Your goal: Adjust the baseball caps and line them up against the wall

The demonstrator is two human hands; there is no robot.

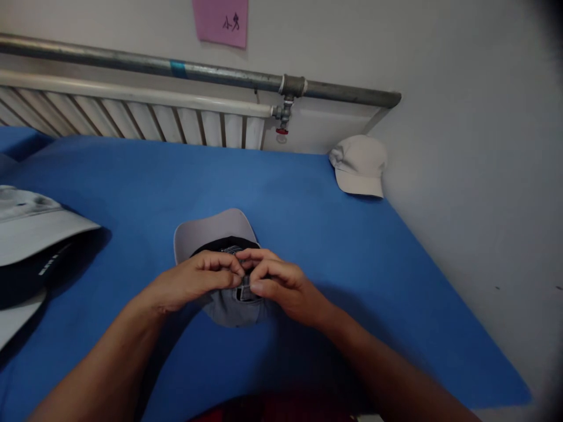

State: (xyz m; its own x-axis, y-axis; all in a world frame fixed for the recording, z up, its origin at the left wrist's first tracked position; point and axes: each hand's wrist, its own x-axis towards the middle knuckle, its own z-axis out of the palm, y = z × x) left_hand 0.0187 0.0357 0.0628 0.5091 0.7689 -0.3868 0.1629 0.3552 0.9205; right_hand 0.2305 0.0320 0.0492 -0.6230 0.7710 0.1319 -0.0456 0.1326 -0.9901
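Note:
A grey baseball cap (234, 313) lies on the blue tabletop, its brim pointing away from me and its dark inside facing up. At the back opening of the cap, a strap (245, 290) shows between my fingertips. My left hand (193, 280) pinches the strap area from the left, thumb against forefinger. From the right, my right hand (281, 285) pinches the same area, the two sets of fingertips almost touching. My fingers hide part of the strap and its fastening.
Several stacked light and dark caps (39, 234) sit at the left. Near the wall, a white cap (360, 164) rests at the table's far right corner. Behind the blue table (373, 264) run a radiator (162, 123) and a metal pipe (123, 63) with a red-handled valve (282, 132).

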